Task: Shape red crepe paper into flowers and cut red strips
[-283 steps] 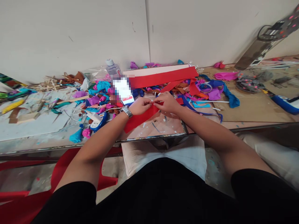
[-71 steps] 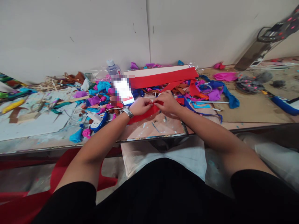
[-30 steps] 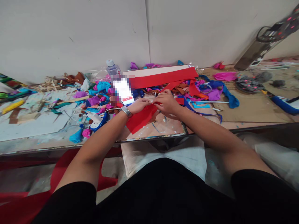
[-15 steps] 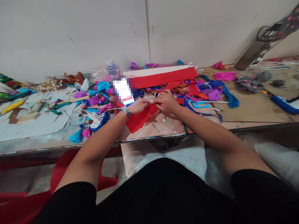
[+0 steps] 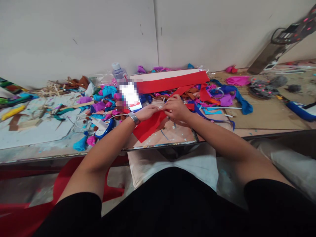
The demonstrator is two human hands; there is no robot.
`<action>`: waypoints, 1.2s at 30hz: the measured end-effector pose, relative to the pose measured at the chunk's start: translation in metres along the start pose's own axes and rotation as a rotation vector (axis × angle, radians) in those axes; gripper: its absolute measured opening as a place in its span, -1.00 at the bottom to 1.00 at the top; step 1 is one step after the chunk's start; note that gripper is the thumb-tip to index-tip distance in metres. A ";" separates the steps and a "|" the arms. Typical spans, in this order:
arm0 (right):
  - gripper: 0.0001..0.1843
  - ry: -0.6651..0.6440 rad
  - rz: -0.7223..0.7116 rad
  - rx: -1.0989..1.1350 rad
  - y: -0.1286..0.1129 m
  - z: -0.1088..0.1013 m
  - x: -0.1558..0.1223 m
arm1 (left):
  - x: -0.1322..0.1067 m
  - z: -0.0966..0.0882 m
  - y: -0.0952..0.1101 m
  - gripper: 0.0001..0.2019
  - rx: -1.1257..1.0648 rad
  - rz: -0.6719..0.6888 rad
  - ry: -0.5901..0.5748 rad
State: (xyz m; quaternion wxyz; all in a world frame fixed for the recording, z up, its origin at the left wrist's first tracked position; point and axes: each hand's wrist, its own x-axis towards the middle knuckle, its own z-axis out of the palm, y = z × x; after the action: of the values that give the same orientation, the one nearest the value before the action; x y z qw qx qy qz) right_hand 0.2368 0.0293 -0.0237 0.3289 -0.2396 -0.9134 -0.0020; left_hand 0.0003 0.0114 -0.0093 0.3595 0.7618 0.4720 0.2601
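Observation:
My left hand (image 5: 146, 112), with a metal watch at the wrist, and my right hand (image 5: 175, 109) meet over the middle of the worktable (image 5: 259, 115). Both pinch the top edge of a red paper strip (image 5: 148, 127), which hangs down and to the left from the fingers towards the table's front edge. A thin white stick pokes out between the two hands. The fingertips are pressed together and partly hidden by the paper.
A long red and white paper roll (image 5: 170, 80) lies behind the hands. Crumpled paper scraps (image 5: 106, 98) in blue, pink and purple lie left, beside a plastic bottle (image 5: 118, 72). A blue paper strip (image 5: 243, 102) lies right. Red plastic chair (image 5: 66, 184) below.
Over the last seconds the red strip's free end swung from nearly flat under my left wrist to hanging lower left. Both hands stayed in place, pinching its top edge.

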 end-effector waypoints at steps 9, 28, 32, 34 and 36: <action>-0.76 -0.009 0.026 0.019 -0.002 -0.002 0.000 | 0.000 -0.002 -0.003 -0.51 -0.052 0.002 -0.104; -0.77 -0.038 0.038 0.021 -0.003 -0.003 0.001 | -0.002 -0.002 0.003 -0.57 -0.099 0.013 -0.128; -0.78 -0.059 0.047 0.014 -0.005 -0.004 0.002 | -0.003 -0.003 0.005 -0.56 -0.057 0.057 -0.126; -0.79 -0.073 0.059 0.009 -0.007 -0.005 0.003 | -0.003 -0.003 0.007 -0.56 -0.026 0.063 -0.119; -0.80 -0.094 0.074 0.008 -0.008 -0.006 0.003 | -0.004 -0.002 0.009 -0.57 0.017 0.065 -0.104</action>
State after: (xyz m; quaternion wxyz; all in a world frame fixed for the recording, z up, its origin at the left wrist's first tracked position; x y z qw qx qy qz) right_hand 0.2347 0.0222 -0.0158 0.2866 -0.2719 -0.9183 0.0250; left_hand 0.0013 0.0055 -0.0011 0.3686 0.7922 0.4298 0.2277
